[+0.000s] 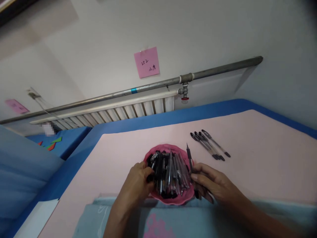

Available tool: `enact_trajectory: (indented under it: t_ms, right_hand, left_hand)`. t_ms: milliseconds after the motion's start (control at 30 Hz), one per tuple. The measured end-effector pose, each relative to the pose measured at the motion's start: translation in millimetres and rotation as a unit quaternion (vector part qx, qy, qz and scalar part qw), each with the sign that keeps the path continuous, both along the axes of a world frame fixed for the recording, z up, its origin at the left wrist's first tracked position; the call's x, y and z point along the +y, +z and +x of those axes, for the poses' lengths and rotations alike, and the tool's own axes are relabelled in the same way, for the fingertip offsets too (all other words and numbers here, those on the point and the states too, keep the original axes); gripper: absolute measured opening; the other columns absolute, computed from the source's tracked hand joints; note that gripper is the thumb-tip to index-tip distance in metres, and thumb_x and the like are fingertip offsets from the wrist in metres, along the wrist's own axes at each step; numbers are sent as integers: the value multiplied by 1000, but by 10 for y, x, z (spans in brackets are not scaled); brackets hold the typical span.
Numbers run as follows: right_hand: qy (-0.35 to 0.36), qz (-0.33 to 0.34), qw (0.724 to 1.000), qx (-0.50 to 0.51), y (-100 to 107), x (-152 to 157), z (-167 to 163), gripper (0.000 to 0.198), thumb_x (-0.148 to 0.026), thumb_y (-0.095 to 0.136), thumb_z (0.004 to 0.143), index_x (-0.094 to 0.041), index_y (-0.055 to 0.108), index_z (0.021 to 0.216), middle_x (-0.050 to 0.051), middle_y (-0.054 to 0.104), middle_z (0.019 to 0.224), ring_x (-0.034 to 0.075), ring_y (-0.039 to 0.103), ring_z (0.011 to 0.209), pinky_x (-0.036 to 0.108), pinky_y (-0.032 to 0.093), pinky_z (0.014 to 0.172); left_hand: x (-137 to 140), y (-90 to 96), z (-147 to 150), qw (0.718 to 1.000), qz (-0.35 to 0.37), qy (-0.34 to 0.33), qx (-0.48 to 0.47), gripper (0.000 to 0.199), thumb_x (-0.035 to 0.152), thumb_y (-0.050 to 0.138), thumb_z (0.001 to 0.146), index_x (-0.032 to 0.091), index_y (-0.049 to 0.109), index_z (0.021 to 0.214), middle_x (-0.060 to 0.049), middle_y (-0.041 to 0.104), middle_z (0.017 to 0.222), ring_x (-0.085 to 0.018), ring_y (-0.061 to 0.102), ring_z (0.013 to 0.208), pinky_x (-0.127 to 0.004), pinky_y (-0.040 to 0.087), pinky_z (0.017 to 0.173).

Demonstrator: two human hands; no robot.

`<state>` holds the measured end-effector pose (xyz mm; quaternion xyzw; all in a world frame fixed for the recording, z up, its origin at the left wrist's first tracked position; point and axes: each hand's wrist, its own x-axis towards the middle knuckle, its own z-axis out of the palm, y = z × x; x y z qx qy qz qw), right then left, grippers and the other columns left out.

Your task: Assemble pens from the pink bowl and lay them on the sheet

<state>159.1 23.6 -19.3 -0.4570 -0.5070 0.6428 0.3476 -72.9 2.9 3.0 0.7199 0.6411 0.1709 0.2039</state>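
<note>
Pen (189, 158) pinched in right hand (210, 180); left hand (138, 180) curled at basket (170, 200).

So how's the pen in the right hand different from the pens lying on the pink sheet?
The held pen is in the right hand; the loose pens lie untouched in a group. The held pen shows a pointed tip at its far end; the loose pens have rounded black ends there. Both are slim, with black parts.
</note>
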Motion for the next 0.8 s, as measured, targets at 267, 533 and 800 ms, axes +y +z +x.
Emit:
enact_trajectory:
  t_ms: [267, 533, 800]
  right_hand:
    - [-4, 4, 1000, 0, -34, -1, -25, 25, -44, 55, 75, -20, 49, 79, -9, 45, 45, 7, 38, 36, 20, 25, 36]
    - [69, 111, 990, -60, -40, -35, 2, 19, -38, 52, 81, -20, 56, 83, -6, 48, 52, 9, 42, 44, 22, 34, 45]
    - [122, 213, 951, -189, 52, -124, 11, 24, -33, 51, 80, -22, 68, 92, 3, 70, 76, 18, 61, 67, 27, 45, 61]
  left_hand:
    - [49, -61, 62, 996, 7, 3, 90, 13, 12, 59, 63, 22, 67, 66, -4, 61, 80, -23, 53, 83, -37, 32, 75]
    - [8, 85, 83, 922, -38, 96, -373, 13, 29, 55, 77, 18, 58, 84, -1, 64, 72, -14, 58, 67, -28, 44, 65]
    - [34, -7, 58, 832, -80, 62, -546, 17, 24, 63, 76, 17, 66, 91, 0, 66, 69, -10, 60, 60, -23, 47, 63]
